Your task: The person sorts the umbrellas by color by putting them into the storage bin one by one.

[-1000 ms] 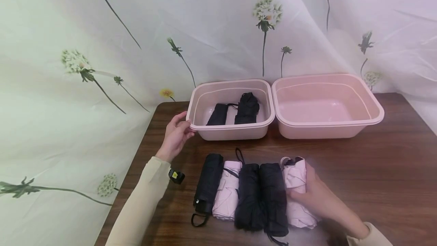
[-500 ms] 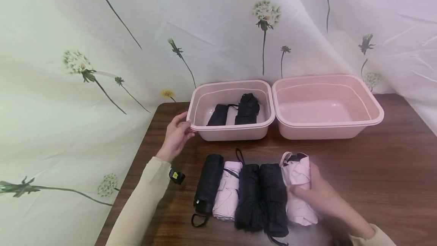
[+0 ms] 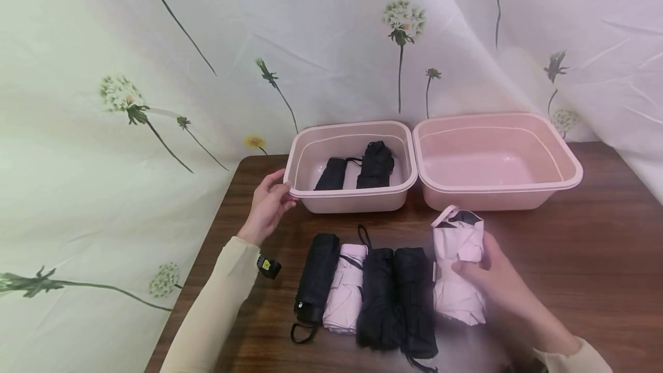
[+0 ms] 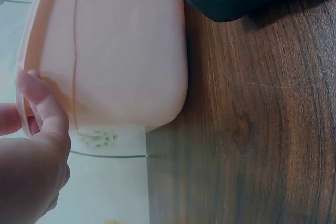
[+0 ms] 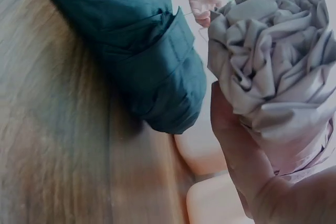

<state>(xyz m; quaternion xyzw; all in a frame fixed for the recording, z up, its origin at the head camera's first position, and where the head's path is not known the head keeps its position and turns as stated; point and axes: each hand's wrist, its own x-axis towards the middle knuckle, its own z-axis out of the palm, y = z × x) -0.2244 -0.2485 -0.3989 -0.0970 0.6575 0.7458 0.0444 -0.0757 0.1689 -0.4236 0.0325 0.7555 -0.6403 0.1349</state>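
Nearest my lens, lower centre of the head frame: a row of four folded umbrellas on the brown wood-grain table (image 3: 570,258). From the left I log a sleek black umbrella (image 3: 317,275), a pale pink umbrella (image 3: 343,304), a puffy black umbrella (image 3: 380,304) and a strapped black umbrella (image 3: 416,304). They lie side by side, cord loops sticking out at both ends of the row.

Lower right, just beside that row: the right hand (image 3: 497,281), thumb on one side and fingers round the other, gripping the held pink umbrella (image 3: 457,269), loop end pointing up the frame. The right-wrist view shows its gathered end and a dark umbrella close by at upper left. How high it is held, I cannot tell.

Left of centre, the left hand (image 3: 266,206) pinches the near left corner of the left bin (image 3: 352,203), digits on both faces of the rim in the left-wrist view. A small black device (image 3: 268,267) sits at that wrist.

In the left bin I count two black umbrellas (image 3: 375,166), their lower ends hidden by the front wall. Close alongside stands the right bin (image 3: 497,197), its front wall just beyond the loop end of the held pink umbrella. Farthest, filling the upper frame: a dandelion-print cloth (image 3: 331,45).
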